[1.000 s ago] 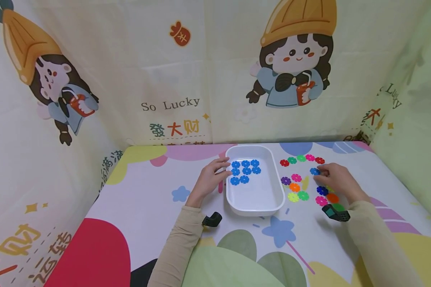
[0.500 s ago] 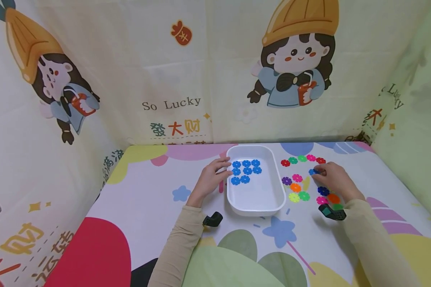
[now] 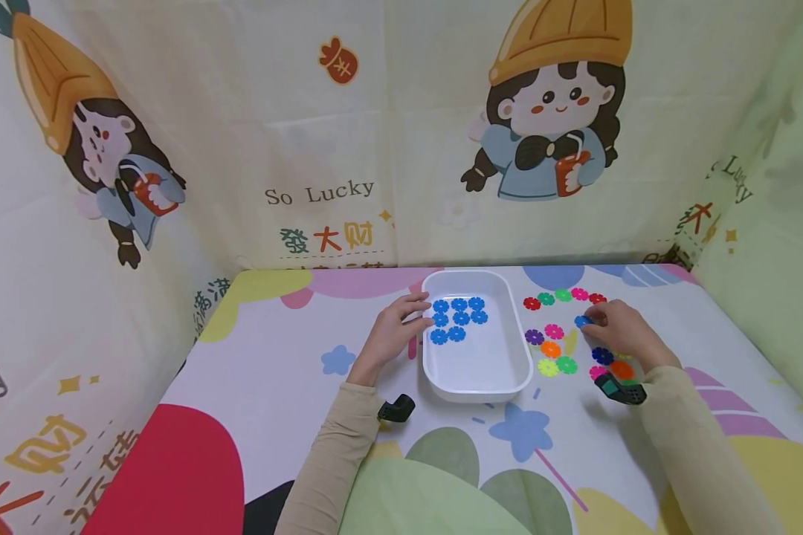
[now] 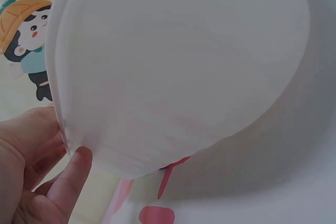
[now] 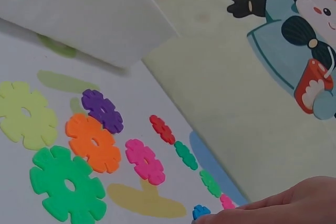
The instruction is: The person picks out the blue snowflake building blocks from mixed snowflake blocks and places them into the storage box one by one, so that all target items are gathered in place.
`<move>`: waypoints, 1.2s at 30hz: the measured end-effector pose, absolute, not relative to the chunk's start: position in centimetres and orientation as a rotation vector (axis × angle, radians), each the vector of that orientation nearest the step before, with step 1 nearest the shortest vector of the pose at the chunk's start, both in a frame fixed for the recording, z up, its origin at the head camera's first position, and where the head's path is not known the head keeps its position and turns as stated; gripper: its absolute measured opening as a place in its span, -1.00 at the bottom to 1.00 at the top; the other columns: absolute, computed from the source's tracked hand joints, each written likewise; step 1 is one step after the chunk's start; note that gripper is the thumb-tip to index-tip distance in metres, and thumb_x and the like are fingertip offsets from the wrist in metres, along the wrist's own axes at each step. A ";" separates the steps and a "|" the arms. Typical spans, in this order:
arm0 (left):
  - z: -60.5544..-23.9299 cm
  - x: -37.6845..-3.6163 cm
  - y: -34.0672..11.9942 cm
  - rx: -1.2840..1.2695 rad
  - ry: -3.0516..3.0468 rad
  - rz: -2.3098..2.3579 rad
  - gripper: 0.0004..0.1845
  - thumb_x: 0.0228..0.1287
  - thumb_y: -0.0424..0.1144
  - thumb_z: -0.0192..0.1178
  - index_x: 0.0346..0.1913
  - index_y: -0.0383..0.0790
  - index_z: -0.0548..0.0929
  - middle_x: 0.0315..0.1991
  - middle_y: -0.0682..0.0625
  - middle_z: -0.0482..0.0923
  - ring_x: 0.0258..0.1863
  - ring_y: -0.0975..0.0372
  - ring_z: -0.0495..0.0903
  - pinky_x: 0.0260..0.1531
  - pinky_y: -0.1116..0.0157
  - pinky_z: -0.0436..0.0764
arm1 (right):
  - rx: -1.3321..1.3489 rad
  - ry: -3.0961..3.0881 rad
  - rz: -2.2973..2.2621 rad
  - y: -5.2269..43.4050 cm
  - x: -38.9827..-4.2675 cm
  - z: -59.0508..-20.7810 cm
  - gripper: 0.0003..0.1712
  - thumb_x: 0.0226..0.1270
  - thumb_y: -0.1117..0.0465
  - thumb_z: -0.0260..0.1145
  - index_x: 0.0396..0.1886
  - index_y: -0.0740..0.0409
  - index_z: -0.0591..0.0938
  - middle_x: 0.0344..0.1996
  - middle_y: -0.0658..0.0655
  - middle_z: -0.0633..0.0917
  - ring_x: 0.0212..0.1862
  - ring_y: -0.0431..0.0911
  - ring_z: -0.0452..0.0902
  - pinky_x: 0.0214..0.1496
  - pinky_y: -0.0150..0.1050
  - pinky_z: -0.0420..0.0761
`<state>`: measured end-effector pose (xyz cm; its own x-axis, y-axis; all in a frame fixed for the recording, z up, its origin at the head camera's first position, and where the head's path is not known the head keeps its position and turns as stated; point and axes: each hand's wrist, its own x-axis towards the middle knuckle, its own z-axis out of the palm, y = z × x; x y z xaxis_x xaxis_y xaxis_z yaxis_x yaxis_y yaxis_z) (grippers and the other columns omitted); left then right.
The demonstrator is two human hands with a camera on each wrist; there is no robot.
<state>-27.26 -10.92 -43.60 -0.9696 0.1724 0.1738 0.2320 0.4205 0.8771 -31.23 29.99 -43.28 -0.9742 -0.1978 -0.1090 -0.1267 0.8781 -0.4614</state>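
Little has shifted since a second ago: the right hand (image 3: 625, 331) has drawn slightly back toward the person, its fingertips still closed in a pinching grip on a blue flower-shaped piece (image 3: 582, 321) that lies on the worktop (image 3: 261, 371) just below a curved row of red, green and pink pieces (image 3: 563, 296). The piece has scarcely moved and does not yet look lifted, so the pick-up appears only begun. The left hand (image 3: 391, 334) has stayed put, fingers held straight and loosely apart against the left wall of the white tray (image 3: 476, 379), steadying it; the left wrist view shows the thumb (image 4: 71, 174) pressed at the tray's rim. Inside the tray, eight blue pieces (image 3: 458, 318) sit grouped at the far left end, with the near half bare. Between tray and right hand lie purple, pink, orange, yellow-green and green pieces (image 3: 550, 349), and beside the wrist a dark blue, a pink and an orange one (image 3: 609, 362), partly hidden by the black wrist camera (image 3: 618, 388). A cartoon-printed cloth (image 3: 375, 148) backs the scene.
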 end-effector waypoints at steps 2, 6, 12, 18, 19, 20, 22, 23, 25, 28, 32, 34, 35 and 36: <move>-43.6 -27.2 -10.9 -0.372 -2.598 -1.621 -0.60 0.32 -0.21 0.28 0.17 -0.28 0.62 0.35 0.12 0.40 0.36 0.15 0.34 0.20 0.17 0.50 | -0.254 2.889 -0.698 30.0 -31.3 -43.3 -0.50 0.32 0.22 0.34 0.09 0.52 0.51 -0.11 0.44 0.57 -0.04 0.29 0.48 0.02 0.18 0.60; -43.6 -27.3 -10.9 -0.375 -2.595 -1.621 -0.60 0.32 -0.22 0.27 0.17 -0.28 0.62 0.34 0.11 0.40 0.36 0.14 0.34 0.20 0.16 0.50 | -0.239 2.881 -0.703 29.9 -31.2 -43.4 -0.49 0.32 0.21 0.34 0.10 0.52 0.49 -0.10 0.45 0.58 -0.03 0.29 0.50 0.03 0.17 0.61; -43.7 -27.2 -10.9 -0.366 -2.610 -1.609 -0.59 0.32 -0.19 0.28 0.18 -0.27 0.62 0.34 0.12 0.40 0.36 0.15 0.34 0.20 0.16 0.50 | -0.284 2.919 -0.676 29.8 -31.0 -43.7 -0.46 0.30 0.21 0.35 0.16 0.46 0.49 -0.10 0.42 0.55 -0.04 0.28 0.48 0.00 0.17 0.62; -43.8 -27.1 -10.9 -0.363 -2.606 -1.609 -0.59 0.31 -0.19 0.28 0.18 -0.27 0.62 0.34 0.12 0.40 0.36 0.14 0.34 0.20 0.16 0.50 | -0.318 2.938 -0.670 29.9 -30.8 -43.8 -0.49 0.28 0.22 0.38 0.14 0.41 0.53 -0.16 0.35 0.50 -0.08 0.22 0.48 -0.08 0.09 0.67; -43.7 -27.1 -10.9 -0.363 -2.604 -1.609 -0.59 0.31 -0.19 0.28 0.18 -0.27 0.62 0.34 0.12 0.40 0.36 0.14 0.34 0.20 0.16 0.50 | -0.328 2.936 -0.672 30.0 -30.8 -43.7 -0.49 0.28 0.22 0.38 0.13 0.42 0.53 -0.16 0.35 0.50 -0.09 0.22 0.48 -0.09 0.08 0.68; -43.8 -27.1 -10.9 -0.365 -2.604 -1.610 -0.59 0.32 -0.19 0.28 0.18 -0.28 0.62 0.34 0.11 0.40 0.36 0.14 0.34 0.20 0.16 0.50 | -0.339 2.935 -0.674 30.0 -30.8 -43.6 -0.49 0.27 0.21 0.38 0.13 0.42 0.53 -0.17 0.34 0.51 -0.10 0.22 0.48 -0.10 0.08 0.68; -43.8 -27.1 -10.9 -0.362 -2.605 -1.608 -0.59 0.32 -0.20 0.28 0.18 -0.27 0.61 0.35 0.12 0.40 0.36 0.14 0.34 0.19 0.16 0.50 | -0.365 2.931 -0.676 30.0 -30.7 -43.5 -0.48 0.27 0.20 0.39 0.12 0.44 0.53 -0.17 0.34 0.53 -0.11 0.21 0.49 -0.11 0.07 0.68; -43.8 -27.1 -10.9 -0.361 -2.607 -1.605 -0.59 0.32 -0.20 0.28 0.18 -0.27 0.61 0.35 0.12 0.40 0.36 0.14 0.34 0.19 0.16 0.51 | -0.373 2.928 -0.678 30.0 -30.6 -43.5 -0.48 0.27 0.19 0.39 0.12 0.44 0.53 -0.18 0.34 0.54 -0.11 0.21 0.49 -0.11 0.06 0.68; -43.9 -27.2 -10.9 -0.360 -2.608 -1.599 -0.59 0.32 -0.21 0.28 0.18 -0.26 0.61 0.35 0.12 0.40 0.36 0.14 0.34 0.19 0.16 0.51 | -0.386 2.924 -0.679 30.0 -30.6 -43.4 -0.47 0.27 0.17 0.39 0.12 0.43 0.54 -0.18 0.32 0.56 -0.11 0.19 0.49 -0.11 0.06 0.68; -44.0 -27.2 -10.9 -0.359 -2.605 -1.594 -0.60 0.32 -0.21 0.28 0.18 -0.25 0.62 0.34 0.13 0.40 0.37 0.15 0.33 0.19 0.16 0.50 | -0.394 2.916 -0.680 30.1 -30.6 -43.4 -0.47 0.28 0.16 0.40 0.12 0.42 0.56 -0.17 0.31 0.60 -0.10 0.18 0.49 -0.08 0.07 0.67; -43.9 -27.2 -10.9 -0.363 -2.601 -1.606 -0.59 0.32 -0.20 0.28 0.18 -0.26 0.62 0.35 0.13 0.40 0.37 0.15 0.33 0.19 0.17 0.51 | -0.410 2.918 -0.665 30.1 -30.6 -43.5 -0.48 0.28 0.15 0.40 0.12 0.42 0.57 -0.16 0.31 0.62 -0.09 0.17 0.50 -0.06 0.09 0.66; -44.0 -27.2 -10.8 -0.364 -2.598 -1.611 -0.60 0.33 -0.20 0.27 0.18 -0.26 0.62 0.35 0.13 0.39 0.37 0.15 0.33 0.19 0.17 0.51 | -0.415 2.924 -0.656 30.1 -30.6 -43.6 -0.48 0.29 0.15 0.39 0.12 0.40 0.57 -0.15 0.30 0.61 -0.09 0.17 0.49 -0.05 0.09 0.65; -44.0 -27.2 -10.8 -0.365 -2.597 -1.613 -0.60 0.33 -0.20 0.27 0.18 -0.26 0.62 0.35 0.13 0.40 0.37 0.15 0.33 0.19 0.17 0.50 | -0.422 2.926 -0.655 30.1 -30.5 -43.7 -0.49 0.29 0.15 0.39 0.12 0.39 0.57 -0.15 0.30 0.61 -0.09 0.16 0.48 -0.05 0.10 0.65; -44.0 -27.2 -10.8 -0.367 -2.596 -1.612 -0.60 0.33 -0.21 0.27 0.18 -0.27 0.62 0.35 0.13 0.40 0.37 0.15 0.33 0.19 0.17 0.51 | -0.423 2.931 -0.651 30.1 -30.5 -43.7 -0.50 0.29 0.14 0.39 0.12 0.38 0.58 -0.15 0.30 0.60 -0.09 0.16 0.47 -0.05 0.10 0.64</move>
